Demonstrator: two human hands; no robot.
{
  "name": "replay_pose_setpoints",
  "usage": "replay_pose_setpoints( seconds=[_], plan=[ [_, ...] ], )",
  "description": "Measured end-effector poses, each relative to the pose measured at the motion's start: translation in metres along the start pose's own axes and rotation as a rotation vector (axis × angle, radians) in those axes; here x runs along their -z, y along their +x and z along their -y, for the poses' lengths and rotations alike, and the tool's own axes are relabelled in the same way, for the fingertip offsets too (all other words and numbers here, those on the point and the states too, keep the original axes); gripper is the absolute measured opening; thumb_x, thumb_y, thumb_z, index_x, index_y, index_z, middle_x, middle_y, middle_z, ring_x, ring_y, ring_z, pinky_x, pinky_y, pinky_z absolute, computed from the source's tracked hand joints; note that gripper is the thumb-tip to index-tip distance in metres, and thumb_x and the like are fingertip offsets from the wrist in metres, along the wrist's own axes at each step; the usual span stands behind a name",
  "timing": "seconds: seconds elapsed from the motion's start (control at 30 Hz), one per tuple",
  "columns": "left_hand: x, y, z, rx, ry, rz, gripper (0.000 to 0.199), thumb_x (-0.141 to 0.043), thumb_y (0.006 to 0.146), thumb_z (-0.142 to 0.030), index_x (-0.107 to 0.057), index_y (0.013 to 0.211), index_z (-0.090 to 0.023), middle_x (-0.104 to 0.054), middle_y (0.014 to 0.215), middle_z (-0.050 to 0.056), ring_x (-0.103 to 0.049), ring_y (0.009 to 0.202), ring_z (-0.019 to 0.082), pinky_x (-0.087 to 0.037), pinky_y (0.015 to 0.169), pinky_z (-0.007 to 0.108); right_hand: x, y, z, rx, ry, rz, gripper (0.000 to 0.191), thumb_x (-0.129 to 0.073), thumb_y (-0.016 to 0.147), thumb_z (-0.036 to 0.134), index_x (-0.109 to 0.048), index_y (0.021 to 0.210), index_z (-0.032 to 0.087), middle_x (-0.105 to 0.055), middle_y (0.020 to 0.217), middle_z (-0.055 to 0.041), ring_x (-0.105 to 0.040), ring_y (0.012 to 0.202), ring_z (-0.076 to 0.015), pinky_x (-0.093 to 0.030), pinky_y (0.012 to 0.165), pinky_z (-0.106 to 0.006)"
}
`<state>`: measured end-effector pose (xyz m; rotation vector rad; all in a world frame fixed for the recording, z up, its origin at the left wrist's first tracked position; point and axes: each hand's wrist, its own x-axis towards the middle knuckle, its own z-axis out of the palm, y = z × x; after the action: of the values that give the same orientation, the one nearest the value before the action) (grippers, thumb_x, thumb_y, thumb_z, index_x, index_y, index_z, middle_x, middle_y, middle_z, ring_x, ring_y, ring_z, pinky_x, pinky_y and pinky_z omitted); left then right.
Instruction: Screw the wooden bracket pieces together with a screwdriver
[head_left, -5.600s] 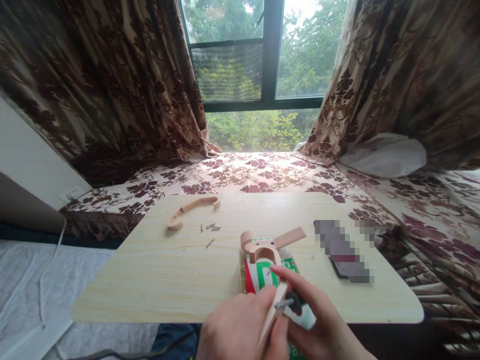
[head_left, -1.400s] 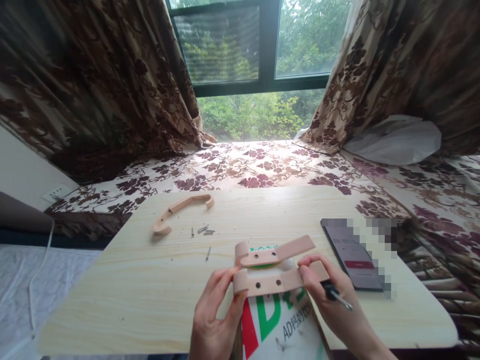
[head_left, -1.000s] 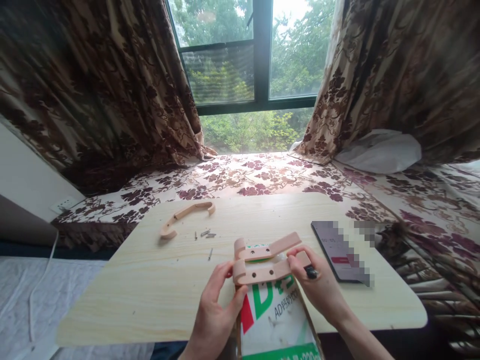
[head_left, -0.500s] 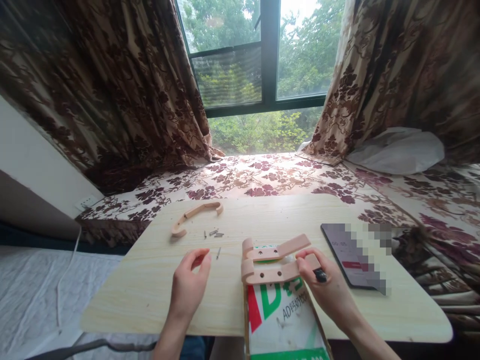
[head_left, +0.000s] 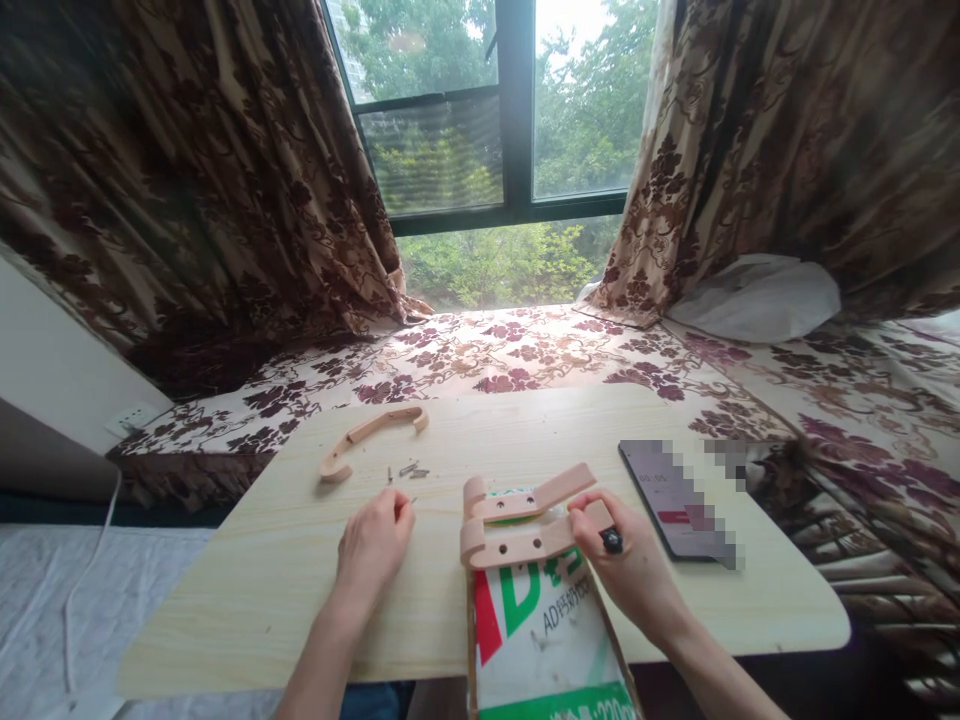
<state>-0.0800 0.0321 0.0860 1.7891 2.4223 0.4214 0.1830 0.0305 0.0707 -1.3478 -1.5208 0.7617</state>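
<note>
My left hand (head_left: 375, 540) rests low over the table with thumb and fingertips pinched together on a small metal screw (head_left: 413, 499), only its tip showing. My right hand (head_left: 630, 560) is closed round the right end of the nearer pale wooden hook (head_left: 517, 549). A black rounded thing (head_left: 611, 541) pokes out between its fingers; its kind is mostly hidden. Behind that hook lies a second wooden hook (head_left: 517, 503), also with two dark holes. Both lie across the far end of a white, green and red printed carton (head_left: 551, 650).
A third, curved wooden hook (head_left: 360, 432) lies at the table's far left. Several loose screws (head_left: 411, 468) are scattered near it. A phone (head_left: 667, 500) lies to the right of my right hand. Beyond the table (head_left: 247, 590) is a flowered cover (head_left: 495, 360) below a window.
My left hand has moved forward and closed its fingers on the single screw that lay beside it. The right hand keeps its hold on the nearer hook. The whole view has shifted slightly.
</note>
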Motion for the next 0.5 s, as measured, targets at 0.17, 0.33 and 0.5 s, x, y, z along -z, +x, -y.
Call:
replay_pose_setpoints(
  seconds=[0.17,0.33,0.5],
  plan=[
    [0.044,-0.031,-0.044,-0.344,-0.141,-0.083,0.017,-0.043,0.088,-0.029,-0.058,0.084,-0.022,-0.064,0.086,0.001,-0.059,0.086,0.016,-0.045,0.075,0.028,0.0,0.0,0.001,0.012,0.012,-0.019,0.015,-0.049,0.077,0.032,-0.053,0.07,0.02,-0.055,0.055,0.0012,-0.05,0.049,-0.0136,-0.04,0.047,-0.023],
    [0.047,-0.043,-0.089,-0.833,-0.119,-0.003,0.019,-0.041,0.089,-0.018,-0.057,0.077,-0.021,-0.06,0.078,0.0,-0.053,0.08,0.016,-0.04,0.082,0.033,0.0,0.001,-0.001,0.034,0.025,-0.017,0.013,-0.049,0.078,0.029,-0.053,0.072,0.02,-0.057,0.057,0.0012,-0.052,0.05,-0.0133,-0.042,0.048,-0.023],
    [0.028,-0.037,-0.099,-0.956,-0.023,0.072,0.022,-0.044,0.085,-0.011,-0.058,0.071,-0.021,-0.058,0.074,-0.001,-0.052,0.077,0.014,-0.031,0.095,0.04,-0.001,0.002,-0.004,0.062,0.035,-0.019,0.012,-0.049,0.078,0.028,-0.054,0.073,0.019,-0.06,0.06,0.0,-0.055,0.053,-0.0143,-0.044,0.052,-0.024]
  ],
)
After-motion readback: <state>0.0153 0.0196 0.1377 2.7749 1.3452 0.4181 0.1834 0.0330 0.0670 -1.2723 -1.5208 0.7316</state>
